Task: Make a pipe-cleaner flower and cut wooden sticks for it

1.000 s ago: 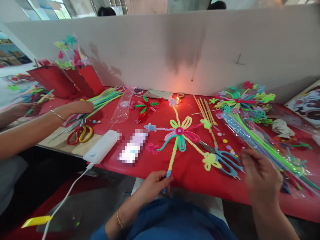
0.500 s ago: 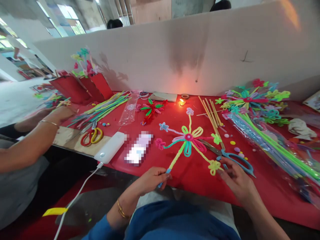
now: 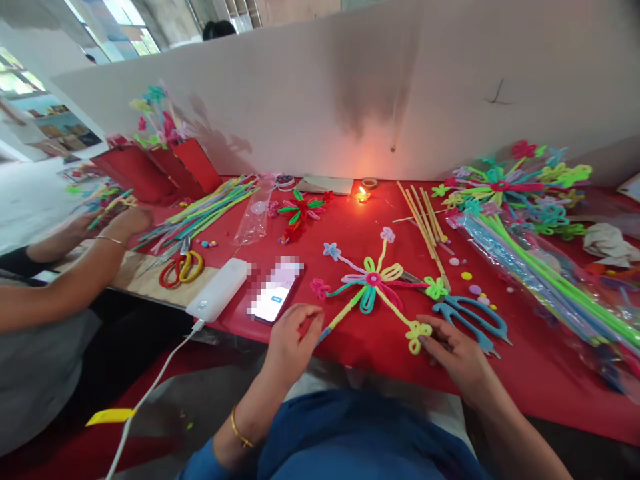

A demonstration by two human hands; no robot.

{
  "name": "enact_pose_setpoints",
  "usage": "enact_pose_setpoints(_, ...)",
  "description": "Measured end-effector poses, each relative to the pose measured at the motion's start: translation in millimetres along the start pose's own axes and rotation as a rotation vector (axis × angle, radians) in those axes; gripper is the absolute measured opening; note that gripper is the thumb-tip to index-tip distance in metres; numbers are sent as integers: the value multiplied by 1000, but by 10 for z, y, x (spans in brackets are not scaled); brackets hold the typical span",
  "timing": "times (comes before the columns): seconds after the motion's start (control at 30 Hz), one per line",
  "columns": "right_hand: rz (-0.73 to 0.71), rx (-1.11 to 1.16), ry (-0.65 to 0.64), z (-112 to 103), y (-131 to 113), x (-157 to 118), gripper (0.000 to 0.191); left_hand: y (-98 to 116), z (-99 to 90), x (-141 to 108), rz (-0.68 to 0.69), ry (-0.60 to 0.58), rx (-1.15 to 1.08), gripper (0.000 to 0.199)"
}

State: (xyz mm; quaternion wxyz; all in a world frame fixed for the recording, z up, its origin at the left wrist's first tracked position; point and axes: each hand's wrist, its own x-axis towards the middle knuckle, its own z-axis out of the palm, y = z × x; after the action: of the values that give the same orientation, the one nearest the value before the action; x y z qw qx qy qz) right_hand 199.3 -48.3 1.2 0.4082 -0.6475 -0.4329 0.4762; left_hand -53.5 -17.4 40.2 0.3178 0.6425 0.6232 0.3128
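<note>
A multicoloured pipe-cleaner flower [image 3: 373, 280] rests low over the red table, with looped petals, a pink centre and thin arms ending in small blossoms. My right hand [image 3: 453, 353] pinches the small yellow blossom [image 3: 418, 336] at the tip of its lower right arm. Beside the blue end of the yellow-green stem [image 3: 341, 316], my left hand [image 3: 293, 343] has its thumb and fingers apart. Part of that stem's end is hidden behind the hand. Blue-handled scissors [image 3: 470, 320] lie right of the flower, their blades partly under it.
A phone [image 3: 274, 293] and a white power bank [image 3: 219, 291] with a cable lie left. A small flame [image 3: 363, 195] burns at the back near tape. Bamboo sticks [image 3: 423, 217], bagged pipe cleaners [image 3: 545, 287] and finished flowers [image 3: 520, 187] lie right. A co-worker's arm [image 3: 95, 267] is at left.
My left hand has let go of the stem, its fingers opening and moving up-left. My right hand has shifted slightly left with the yellow blossom. The flower has turned a little and sits lower.
</note>
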Motion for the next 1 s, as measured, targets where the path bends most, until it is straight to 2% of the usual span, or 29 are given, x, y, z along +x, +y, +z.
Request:
enact_pose_setpoints(0.03, 3, 18, 2, 4, -29, -5, 40, 67, 102, -28, -51, -57, -110, 23)
enact_pose_setpoints(0.13, 0, 45, -5, 30, -68, -24, 40, 252, 500, -74, -315, -368, -502, 23)
enact_pose_setpoints(0.23, 1, 58, -20, 47, -47, -46, 39, 366, 861, -39, -524, -458, -769, 28)
enact_pose_setpoints(0.33, 7, 72, -82, 36, -4, -71, 37, 416, 1044, 34, -622, -488, -917, 30)
enact_pose_setpoints(0.5, 61, 128, -127, -4, 50, -115, 45, 444, 1099, 73, -667, -474, -1048, 28)
enact_pose_setpoints(0.67, 142, 143, -173, -8, 63, -128, 36, 452, 1095, 44, -678, -470, -1061, 31)
enact_pose_setpoints(1.0, 139, 200, -127, -24, 34, -96, 29, 440, 1061, 63, -689, -493, -1063, 32)
